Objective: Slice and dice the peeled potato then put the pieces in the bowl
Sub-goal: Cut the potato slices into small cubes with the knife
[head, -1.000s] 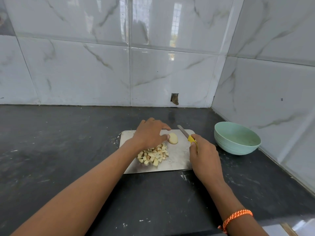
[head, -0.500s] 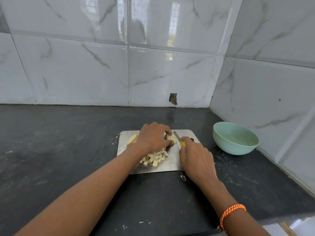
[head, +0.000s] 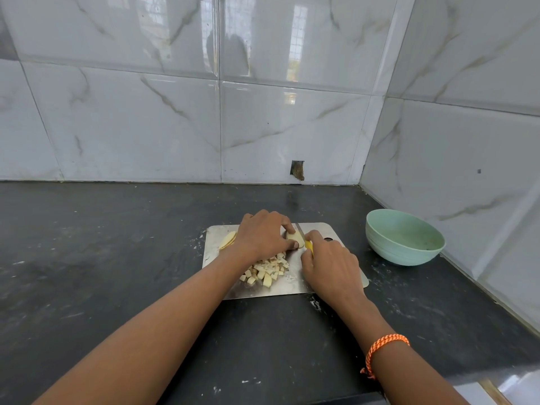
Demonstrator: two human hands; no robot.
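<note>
Left hand (head: 263, 236) lies over the remaining piece of potato (head: 294, 236) near the far edge of the metal cutting board (head: 295, 285), and its thumb and forefinger pinch this piece to keep it steady. Right hand (head: 327, 266) is closed around the yellow handle of the knife (head: 305, 240), and the short blade comes out toward the far side, just beside the potato piece on its right; if the edge is already in the flesh I cannot tell, because the fingers cover it. On the near part of the board, under the left wrist, lies a heap of diced cubes (head: 267, 271), so a good part of the dicing looks finished. At the left of the board, partly hidden by the left hand, some flat slices (head: 228, 239) wait, and I judge they must yet be cut into cubes. The green bowl (head: 404, 238) stands on the dark counter (head: 102, 244) to the right, well apart from the board, and inside I see no potato pieces. So, in my judgement, the task is somewhere in the middle: the last piece and the slices remain to cut, and the whole step of moving pieces into the bowl is not yet begun.
</note>
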